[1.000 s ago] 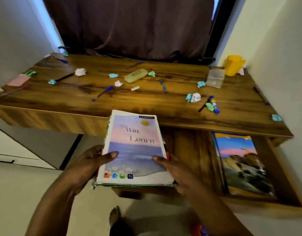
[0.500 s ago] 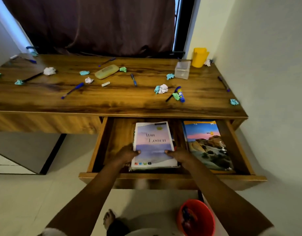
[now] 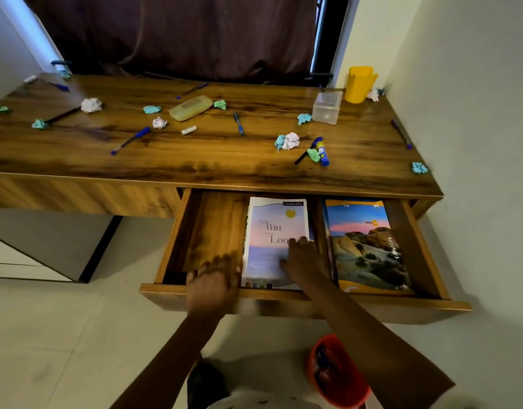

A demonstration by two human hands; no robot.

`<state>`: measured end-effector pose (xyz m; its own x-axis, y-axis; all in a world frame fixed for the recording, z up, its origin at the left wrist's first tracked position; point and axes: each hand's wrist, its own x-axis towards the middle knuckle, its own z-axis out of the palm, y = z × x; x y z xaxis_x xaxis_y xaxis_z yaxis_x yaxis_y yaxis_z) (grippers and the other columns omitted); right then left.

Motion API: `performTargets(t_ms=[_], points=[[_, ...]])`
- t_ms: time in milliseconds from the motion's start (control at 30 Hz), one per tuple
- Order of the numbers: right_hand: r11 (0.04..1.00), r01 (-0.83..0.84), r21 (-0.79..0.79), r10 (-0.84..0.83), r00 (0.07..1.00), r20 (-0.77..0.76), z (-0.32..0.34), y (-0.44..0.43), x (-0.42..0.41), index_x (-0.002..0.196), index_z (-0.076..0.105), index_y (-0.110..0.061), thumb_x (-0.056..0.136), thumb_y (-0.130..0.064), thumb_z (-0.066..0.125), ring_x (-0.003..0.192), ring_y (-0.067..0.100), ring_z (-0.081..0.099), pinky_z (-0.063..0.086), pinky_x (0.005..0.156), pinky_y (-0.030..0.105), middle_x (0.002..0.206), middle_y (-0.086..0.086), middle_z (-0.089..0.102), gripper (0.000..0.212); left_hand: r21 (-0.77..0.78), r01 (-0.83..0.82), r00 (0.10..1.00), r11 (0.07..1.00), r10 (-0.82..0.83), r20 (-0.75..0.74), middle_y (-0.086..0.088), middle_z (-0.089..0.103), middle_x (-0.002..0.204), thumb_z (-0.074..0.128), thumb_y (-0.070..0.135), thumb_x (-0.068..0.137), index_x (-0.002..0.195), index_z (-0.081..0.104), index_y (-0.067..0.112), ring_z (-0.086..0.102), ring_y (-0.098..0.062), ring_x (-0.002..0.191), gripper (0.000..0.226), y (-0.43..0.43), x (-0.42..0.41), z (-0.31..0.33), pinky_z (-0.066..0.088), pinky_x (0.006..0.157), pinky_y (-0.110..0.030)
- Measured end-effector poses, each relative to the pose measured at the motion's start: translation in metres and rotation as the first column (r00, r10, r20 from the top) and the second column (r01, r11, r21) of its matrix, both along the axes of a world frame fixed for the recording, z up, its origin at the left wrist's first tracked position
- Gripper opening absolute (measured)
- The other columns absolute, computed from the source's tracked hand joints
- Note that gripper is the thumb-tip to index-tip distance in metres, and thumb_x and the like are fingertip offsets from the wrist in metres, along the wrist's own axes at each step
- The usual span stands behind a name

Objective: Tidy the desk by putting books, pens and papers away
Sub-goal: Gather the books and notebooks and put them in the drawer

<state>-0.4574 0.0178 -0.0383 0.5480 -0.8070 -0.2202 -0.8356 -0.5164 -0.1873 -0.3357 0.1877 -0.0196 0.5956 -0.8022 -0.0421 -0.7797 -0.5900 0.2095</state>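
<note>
Item: stack of notebooks (image 3: 272, 231), glossy top cover showing a pastel sea and sun. It lies flat in the middle of the open drawer (image 3: 171, 240).
Hands: the right hand (image 3: 306, 258) presses flat on the cover with straight fingers and grasps nothing. The left hand (image 3: 213, 281) is blurred, its fingers spread loosely over the drawer's front rim just beside the stack's left edge. It holds nothing, and contact with the stack cannot be told.
Neighbour: a landscape book (image 3: 369, 246) with a rock-and-sky cover lies flat just right of the stack. Bare wood shows on the left of the drawer.
Desk (image 3: 195, 163): dark varnished wood grain. It carries a blue pen (image 3: 130, 140), a second pen (image 3: 238, 124), a black pen (image 3: 61, 115), a glue stick (image 3: 322, 152), white and teal crumpled papers (image 3: 287, 141), an oblong yellowish pencil case (image 3: 191, 107), a clear plastic box (image 3: 327, 107) and a yellow cup (image 3: 360, 83).
Floor: a round orange bucket (image 3: 337, 376) stands below the right forearm.
Change: a second ago the stack was held in the air before the desk. Half a second ago both hands clasped its near corners inside the drawer. Both have now let go.
</note>
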Motion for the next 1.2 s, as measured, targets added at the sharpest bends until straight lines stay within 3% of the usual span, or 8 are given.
performTargets(t_ms=[100, 167, 300, 500, 733, 1033, 1133, 1200], points=[[0.987, -0.159, 0.011, 0.159, 0.987, 0.015, 0.006, 0.017, 0.038, 0.138, 0.033, -0.016, 0.090, -0.040, 0.053, 0.131, 0.033, 0.033, 0.040, 0.101, 0.046, 0.146, 0.013, 0.029, 0.057, -0.170, 0.099, 0.979, 0.980, -0.066, 0.193, -0.006, 0.072, 0.091, 0.032, 0.042, 0.095, 0.095, 0.069, 0.015, 0.065, -0.028, 0.087, 0.047, 0.015, -0.005, -0.016, 0.041, 0.082, -0.042], [0.975, -0.213, 0.061, 0.214, 0.977, -0.013, -0.003, 0.024, 0.061, 0.143, 0.026, -0.021, 0.090, -0.040, 0.055, 0.141, 0.037, 0.016, 0.027, 0.109, 0.056, 0.156, 0.010, 0.013, 0.064, -0.193, 0.135, 0.965, 0.972, -0.086, 0.247, -0.004, 0.070, 0.086, 0.033, 0.038, 0.095, 0.086, 0.068, 0.017, 0.062, -0.026, 0.082, 0.042, 0.017, -0.006, -0.017, 0.038, 0.081, -0.041], [0.965, -0.217, 0.151, 0.236, 0.963, -0.128, -0.020, 0.028, 0.077, 0.148, 0.012, -0.034, 0.090, -0.033, 0.057, 0.142, 0.041, -0.015, 0.004, 0.107, 0.069, 0.157, 0.007, -0.015, 0.074, -0.197, 0.144, 0.956, 0.970, -0.085, 0.282, -0.003, 0.070, 0.089, 0.034, 0.036, 0.094, 0.089, 0.068, 0.019, 0.062, -0.026, 0.088, 0.039, 0.016, -0.004, -0.019, 0.034, 0.085, -0.041], [0.966, -0.154, 0.209, 0.195, 0.961, -0.194, -0.022, 0.026, 0.068, 0.148, 0.005, -0.037, 0.087, -0.037, 0.060, 0.139, 0.040, -0.025, 0.002, 0.103, 0.074, 0.154, 0.004, -0.027, 0.083, -0.204, 0.138, 0.953, 0.969, -0.074, 0.295, -0.002, 0.071, 0.090, 0.035, 0.035, 0.093, 0.087, 0.070, 0.018, 0.063, -0.025, 0.090, 0.039, 0.015, -0.003, -0.022, 0.035, 0.083, -0.040], [0.954, -0.120, 0.276, 0.184, 0.958, -0.222, -0.020, 0.009, 0.051, 0.146, -0.001, -0.044, 0.088, -0.046, 0.058, 0.138, 0.042, -0.027, 0.002, 0.101, 0.077, 0.153, 0.002, -0.031, 0.083, -0.217, 0.140, 0.960, 0.966, -0.079, 0.268, -0.001, 0.071, 0.091, 0.033, 0.035, 0.094, 0.090, 0.070, 0.018, 0.063, -0.025, 0.090, 0.041, 0.015, -0.004, -0.021, 0.035, 0.083, -0.040], [0.936, -0.163, 0.312, 0.229, 0.955, -0.189, -0.017, 0.008, 0.040, 0.146, -0.009, -0.042, 0.088, -0.061, 0.045, 0.138, 0.039, -0.028, 0.000, 0.104, 0.075, 0.153, 0.001, -0.031, 0.082, -0.235, 0.140, 0.959, 0.962, -0.072, 0.275, 0.000, 0.071, 0.094, 0.034, 0.036, 0.094, 0.094, 0.071, 0.019, 0.062, -0.024, 0.093, 0.041, 0.016, -0.003, -0.024, 0.034, 0.085, -0.040], [0.890, -0.173, 0.422, 0.202, 0.979, -0.023, 0.003, 0.007, 0.020, 0.147, -0.008, -0.037, 0.090, -0.061, 0.040, 0.145, 0.035, -0.006, 0.007, 0.109, 0.069, 0.159, 0.001, -0.008, 0.079, -0.240, 0.146, 0.965, 0.960, -0.084, 0.249, 0.000, 0.071, 0.098, 0.030, 0.040, 0.096, 0.096, 0.071, 0.019, 0.062, -0.023, 0.097, 0.046, 0.016, -0.002, -0.024, 0.033, 0.087, -0.041], [0.912, -0.189, 0.363, 0.190, 0.981, 0.035, 0.016, 0.013, -0.005, 0.150, 0.001, -0.032, 0.093, -0.058, 0.035, 0.145, 0.030, 0.014, 0.012, 0.112, 0.063, 0.158, 0.003, 0.012, 0.071, -0.257, 0.161, 0.967, 0.953, -0.100, 0.234, 0.000, 0.071, 0.101, 0.027, 0.045, 0.097, 0.099, 0.070, 0.018, 0.062, -0.023, 0.100, 0.051, 0.017, -0.001, -0.025, 0.032, 0.089, -0.040]])
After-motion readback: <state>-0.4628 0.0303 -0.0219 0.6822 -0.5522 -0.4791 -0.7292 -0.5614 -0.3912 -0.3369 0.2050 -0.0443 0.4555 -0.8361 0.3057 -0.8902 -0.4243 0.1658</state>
